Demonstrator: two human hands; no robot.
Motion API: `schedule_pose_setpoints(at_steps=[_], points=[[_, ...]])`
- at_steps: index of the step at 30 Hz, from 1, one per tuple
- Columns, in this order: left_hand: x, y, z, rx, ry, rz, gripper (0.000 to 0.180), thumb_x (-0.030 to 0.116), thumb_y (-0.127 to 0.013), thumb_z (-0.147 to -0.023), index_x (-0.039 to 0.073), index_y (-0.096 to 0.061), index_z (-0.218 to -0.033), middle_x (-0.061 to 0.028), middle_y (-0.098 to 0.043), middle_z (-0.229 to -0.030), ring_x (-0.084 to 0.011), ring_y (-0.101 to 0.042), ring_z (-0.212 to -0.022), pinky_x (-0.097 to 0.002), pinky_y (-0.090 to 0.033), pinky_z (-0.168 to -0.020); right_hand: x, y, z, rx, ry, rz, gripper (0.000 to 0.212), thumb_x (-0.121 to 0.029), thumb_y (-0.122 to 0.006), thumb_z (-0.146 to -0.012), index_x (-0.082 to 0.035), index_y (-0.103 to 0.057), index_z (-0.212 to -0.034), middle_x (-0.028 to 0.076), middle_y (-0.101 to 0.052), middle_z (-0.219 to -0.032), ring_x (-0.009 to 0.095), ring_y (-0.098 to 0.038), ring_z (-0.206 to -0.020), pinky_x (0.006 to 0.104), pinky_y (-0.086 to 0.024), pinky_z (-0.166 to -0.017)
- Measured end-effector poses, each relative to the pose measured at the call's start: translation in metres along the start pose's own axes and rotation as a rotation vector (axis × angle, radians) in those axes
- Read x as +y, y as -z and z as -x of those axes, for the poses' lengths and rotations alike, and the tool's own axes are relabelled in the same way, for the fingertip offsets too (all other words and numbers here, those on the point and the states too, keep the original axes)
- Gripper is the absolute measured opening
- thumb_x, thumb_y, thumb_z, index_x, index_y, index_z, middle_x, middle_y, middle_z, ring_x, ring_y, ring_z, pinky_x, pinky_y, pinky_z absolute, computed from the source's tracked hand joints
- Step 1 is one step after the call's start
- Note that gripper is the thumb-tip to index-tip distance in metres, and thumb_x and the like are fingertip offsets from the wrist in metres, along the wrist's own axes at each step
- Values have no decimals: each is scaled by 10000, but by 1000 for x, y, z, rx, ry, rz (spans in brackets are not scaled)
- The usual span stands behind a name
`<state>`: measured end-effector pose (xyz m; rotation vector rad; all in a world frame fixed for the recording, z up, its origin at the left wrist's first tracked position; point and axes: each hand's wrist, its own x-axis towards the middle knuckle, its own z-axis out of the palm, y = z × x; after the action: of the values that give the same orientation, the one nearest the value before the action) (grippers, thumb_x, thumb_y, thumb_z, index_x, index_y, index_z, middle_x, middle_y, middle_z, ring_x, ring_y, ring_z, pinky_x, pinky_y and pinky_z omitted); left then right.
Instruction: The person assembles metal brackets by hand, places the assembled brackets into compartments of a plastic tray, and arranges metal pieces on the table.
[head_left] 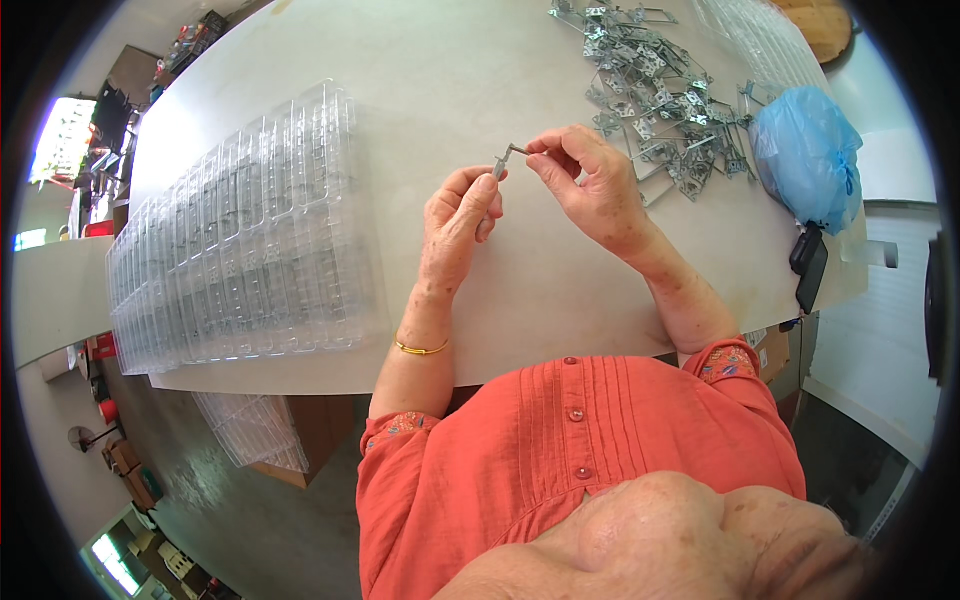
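Head view, centre-top of frame. Left hand (457, 215) pinches the lower end of a small grey metal piece (506, 158) between thumb and forefinger; right hand (590, 185) nips its upper bent end with fingertips closed tight. Piece held in the air just above the tabletop (450, 80), between both hands.

Risks, as judged:
- Grip is fingertip-only on a tiny part; a slip would drop it onto the tabletop.
- Thin metal edges could nick skin if the fingers twist hard.
- Tangled pile of metal clips (655, 85), upper right, sits near the right wrist; a sweep could snag and drag several.
- Clear plastic trays (240, 240), left, overlap loosely and could slide if nudged.
- Blue bag (808, 155) at far right edge.
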<state>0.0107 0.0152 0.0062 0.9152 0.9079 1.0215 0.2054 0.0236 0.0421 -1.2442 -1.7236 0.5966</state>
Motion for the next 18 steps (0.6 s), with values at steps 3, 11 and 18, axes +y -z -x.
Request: schedule_pose_setpoints(at_steps=[3, 11, 18], points=[[-1, -1, 0, 8, -19, -84, 333, 322, -674, -978, 22, -668, -1123, 24, -602, -799, -48, -486, -658, -209, -377, -569, -2, 1, 0, -27, -10, -25, 110, -78, -717, -914, -48, -661, -1003, 38, -646, -826, 120, -586, -649, 279, -483, -594], [0, -6, 2, 29, -79, -248, 297, 270, -650, -990, 10, -676, -1131, 34, -572, -774, -31, -425, -617, -194, -328, -547, -4, 6, -1, -233, -350, -348, 217, -190, -620, -1008, -14, -655, -1130, 2, -636, -769, 71, -576, -713, 251, -478, -634], [1, -10, 4, 33, -157, -382, 277, 227, -718, -942, 5, -689, -1104, 30, -627, -802, -39, -519, -702, -212, -413, -612, 5, 10, -3, -296, -360, -366, 201, -207, -626, -1003, -26, -678, -1074, -23, -630, -766, 63, -568, -714, 243, -482, -649]])
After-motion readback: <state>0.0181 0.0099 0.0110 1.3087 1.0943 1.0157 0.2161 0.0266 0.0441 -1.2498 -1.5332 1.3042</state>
